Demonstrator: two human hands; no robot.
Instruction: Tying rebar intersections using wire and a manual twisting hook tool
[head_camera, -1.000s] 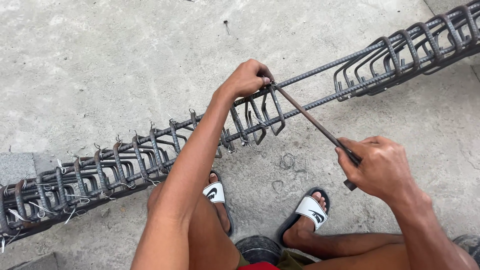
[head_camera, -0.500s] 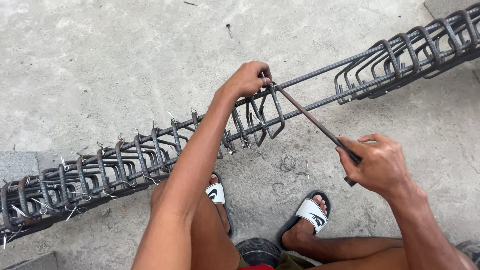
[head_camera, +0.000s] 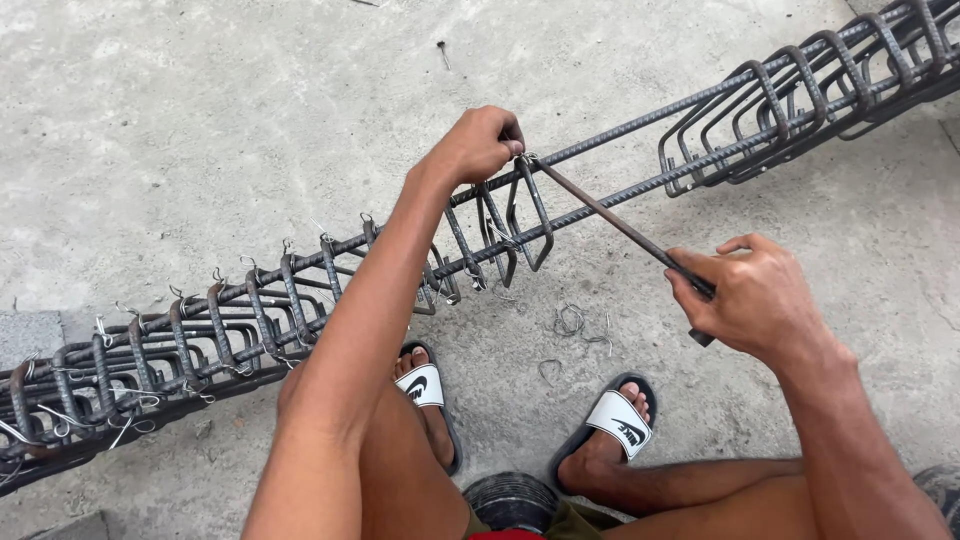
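At frame centre, left hand (head_camera: 478, 145) clenched on cage (head_camera: 300, 290); right hand (head_camera: 755, 300), lower right, gripping hook (head_camera: 610, 220) slanting up-left toward that joint.

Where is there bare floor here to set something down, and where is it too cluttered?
The widest free patch is the grey concrete floor beyond the long rusty steel rebar cage, bare apart from one small nail. Another lies right of the right hand, below the cage. It is crowded between the cage and the white-strapped black sandals, where loose wire scraps lie.
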